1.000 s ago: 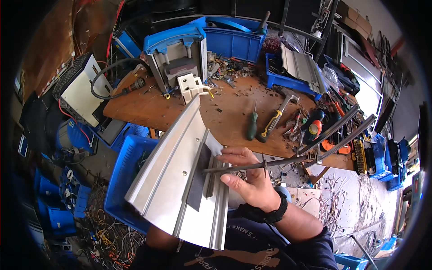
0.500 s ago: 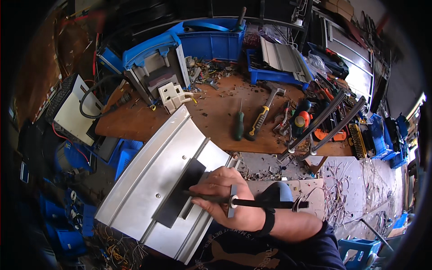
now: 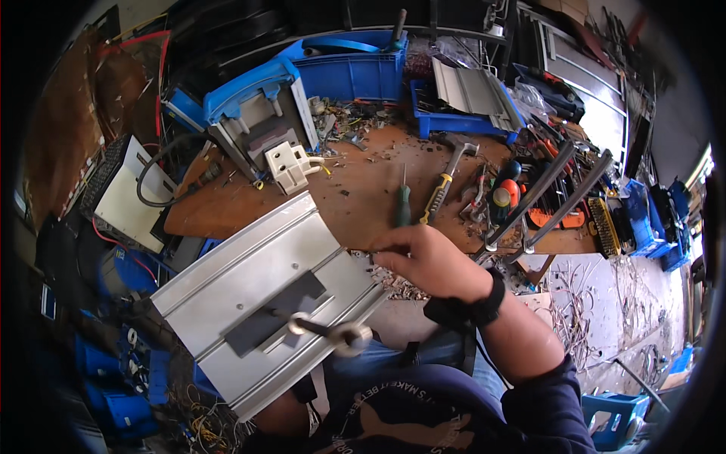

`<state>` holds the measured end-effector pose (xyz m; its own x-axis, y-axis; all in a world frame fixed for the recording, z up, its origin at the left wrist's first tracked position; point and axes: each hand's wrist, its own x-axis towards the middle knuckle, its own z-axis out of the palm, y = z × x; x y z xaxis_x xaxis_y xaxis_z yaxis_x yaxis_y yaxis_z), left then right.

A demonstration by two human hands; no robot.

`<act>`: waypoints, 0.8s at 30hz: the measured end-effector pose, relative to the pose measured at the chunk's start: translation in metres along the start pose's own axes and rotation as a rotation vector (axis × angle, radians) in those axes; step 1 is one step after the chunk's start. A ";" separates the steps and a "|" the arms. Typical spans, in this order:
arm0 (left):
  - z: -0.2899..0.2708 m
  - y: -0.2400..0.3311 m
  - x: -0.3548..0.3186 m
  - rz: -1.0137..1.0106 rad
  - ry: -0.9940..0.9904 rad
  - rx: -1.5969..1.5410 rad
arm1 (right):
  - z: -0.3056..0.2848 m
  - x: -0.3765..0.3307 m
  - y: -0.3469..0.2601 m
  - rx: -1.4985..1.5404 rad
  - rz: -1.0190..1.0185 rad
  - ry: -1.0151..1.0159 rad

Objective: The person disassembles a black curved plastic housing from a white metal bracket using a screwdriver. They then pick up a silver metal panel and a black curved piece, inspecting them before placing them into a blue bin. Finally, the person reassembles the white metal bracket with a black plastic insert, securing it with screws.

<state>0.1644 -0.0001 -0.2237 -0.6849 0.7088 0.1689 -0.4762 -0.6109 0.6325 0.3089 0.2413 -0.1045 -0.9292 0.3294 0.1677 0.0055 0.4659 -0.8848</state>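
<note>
A silver ridged metal panel [image 3: 265, 250] tilts in front of me, at the left. A dark grey plate [image 3: 261, 321] lies against its face, and a black rod with round metal pieces [image 3: 351, 338] sticks out from there toward me. My left forearm [image 3: 283, 415] passes beneath the panel's lower edge, and the panel hides the fingers. Off the panel, my right hand [image 3: 431, 261] hovers by the bench's front edge, fingers loosely bent and apart, with nothing visible in them. Just beyond it lie a green-handled screwdriver [image 3: 403, 198] and a yellow-and-black-handled hammer [image 3: 441, 189].
On the wooden bench [image 3: 363, 189] stand a blue-topped metal frame [image 3: 253, 98] and a cream plastic block [image 3: 289, 166]. Blue bins [image 3: 352, 76] line the back. Two metal bars [image 3: 567, 200] jut up at the right beside pliers and other tools. Wires litter the floor.
My right hand has let go of the black rod and moved up and right, toward the screwdriver and hammer. The panel has shifted slightly left and tilted differently, and my left forearm now shows below it.
</note>
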 end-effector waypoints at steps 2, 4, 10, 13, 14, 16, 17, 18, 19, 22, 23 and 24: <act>-0.009 -0.010 0.007 -0.016 -0.026 -0.043 | 0.002 0.006 0.021 -0.014 0.029 0.008; -0.010 -0.008 0.003 -0.004 -0.030 -0.058 | 0.013 0.012 0.036 0.039 -0.047 -0.003; -0.009 0.001 -0.003 0.022 -0.024 -0.063 | 0.023 0.020 0.024 0.220 0.066 -0.166; -0.010 0.001 -0.005 0.024 -0.034 -0.078 | 0.028 0.020 0.023 0.152 0.073 -0.135; -0.010 0.000 -0.003 0.024 -0.035 -0.082 | 0.028 0.019 0.025 0.158 0.056 -0.117; -0.009 0.000 -0.003 0.017 -0.043 -0.086 | 0.029 0.018 0.030 0.169 0.024 -0.084; -0.009 -0.001 -0.003 0.015 -0.045 -0.094 | 0.027 0.017 0.030 0.187 0.047 -0.109; -0.009 -0.001 -0.001 0.014 -0.051 -0.103 | 0.024 0.016 0.028 0.205 0.070 -0.131; -0.011 0.000 -0.002 0.017 -0.051 -0.099 | 0.026 0.015 0.029 0.234 0.098 -0.162; -0.011 0.000 -0.002 0.018 -0.055 -0.103 | 0.030 0.015 0.033 0.293 0.087 -0.169; -0.010 0.001 -0.003 0.018 -0.057 -0.103 | 0.031 0.016 0.032 0.307 0.100 -0.178; -0.010 0.002 -0.004 0.019 -0.060 -0.106 | 0.031 0.016 0.032 0.322 0.114 -0.186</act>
<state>0.1607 -0.0075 -0.2309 -0.6621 0.7142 0.2270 -0.5210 -0.6564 0.5456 0.2828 0.2355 -0.1437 -0.9807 0.1957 0.0049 0.0238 0.1440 -0.9893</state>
